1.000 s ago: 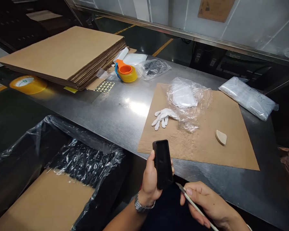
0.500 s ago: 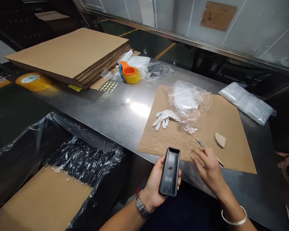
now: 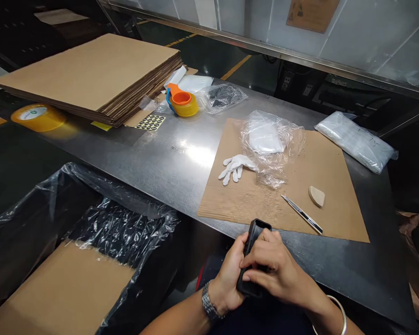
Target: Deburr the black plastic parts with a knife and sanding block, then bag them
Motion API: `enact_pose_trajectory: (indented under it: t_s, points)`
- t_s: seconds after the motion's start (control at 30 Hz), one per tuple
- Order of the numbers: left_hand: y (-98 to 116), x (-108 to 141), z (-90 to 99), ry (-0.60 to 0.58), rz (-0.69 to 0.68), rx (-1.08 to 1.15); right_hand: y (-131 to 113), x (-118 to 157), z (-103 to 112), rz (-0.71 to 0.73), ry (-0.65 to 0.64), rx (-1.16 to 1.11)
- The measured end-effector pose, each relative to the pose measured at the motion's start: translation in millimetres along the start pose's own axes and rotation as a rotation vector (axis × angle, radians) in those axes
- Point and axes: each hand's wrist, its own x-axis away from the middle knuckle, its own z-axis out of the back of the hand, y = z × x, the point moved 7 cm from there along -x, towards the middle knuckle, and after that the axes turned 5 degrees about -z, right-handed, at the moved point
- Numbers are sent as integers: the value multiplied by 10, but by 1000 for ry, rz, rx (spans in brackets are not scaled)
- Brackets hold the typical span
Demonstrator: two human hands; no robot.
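A long, hollow black plastic part [image 3: 254, 232] is gripped in my left hand [image 3: 228, 274], below the table's front edge. My right hand [image 3: 272, 265] lies across its open side, fingers bent and closed against it. The thumb and index finger come close together near the left rim; anything small between them is hidden. Most of the part's inside is covered by that hand. A slim silver utility knife [image 3: 302, 214] rests on the flat cardboard sheet [image 3: 335, 186]. Beside it lies a small beige pad [image 3: 316, 196] with one rounded side.
On the cardboard lie a white glove [image 3: 236, 167] and a clear plastic bag [image 3: 275, 149]. A packed plastic bundle [image 3: 356, 142] sits far right. Farther left are a tape dispenser [image 3: 183, 103], a tape roll [image 3: 38, 117] and stacked cardboard [image 3: 91, 70]. A black-lined bin [image 3: 125, 232] stands lower left.
My right hand has moved left from above the knife onto the black plastic part, leaving the knife fully visible. The part is now turned and partly covered. The view has shifted slightly.
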Motion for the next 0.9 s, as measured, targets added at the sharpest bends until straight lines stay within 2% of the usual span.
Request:
enact_pose_trajectory:
  t_s: [0.07,0.17,0.3,0.43,0.5,0.63,0.77,0.9]
  points:
    - [-23,6,-25,-35,-2,-15,16,-10,11,11,-6,-13]
    - [-74,20,33,15,29,-125,100,-28,47,-7,16,0]
    - [-191,78,109,74,175,-267,298,-64,217,-70,143,67]
    - [-200,125,59,61,187,-259,445,-105,414,-111,297,58]
    - [-197,131,44,52,183,-276,469,-127,430,-93,287,-35]
    - [-220,123,64,16,197,-300,508,-119,372,-136,180,-246]
    - [-243,132,91,-11,218,-321,451,-71,351,-109,117,-252]
    - [-272,163,89,-8,259,-347,509,-63,362,-143,140,-314]
